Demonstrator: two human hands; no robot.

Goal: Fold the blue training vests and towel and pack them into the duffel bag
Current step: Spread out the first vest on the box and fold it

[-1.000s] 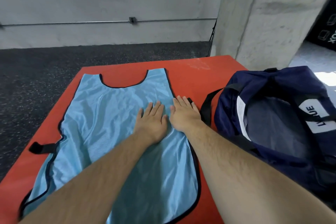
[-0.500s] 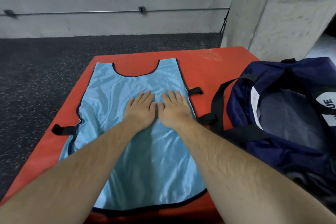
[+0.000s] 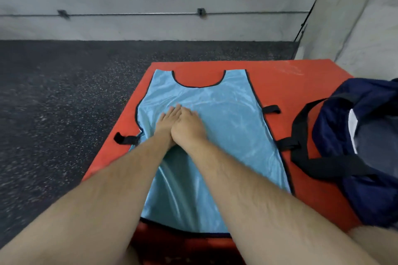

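I see left hand (image 3: 166, 122) and right hand (image 3: 190, 129) flat, fingers straight, pressed side by side on the light-blue training vest (image 3: 232, 127) | vest spread on red mat (image 3: 280, 84); navy duffel bag (image 3: 379, 101) open to its right
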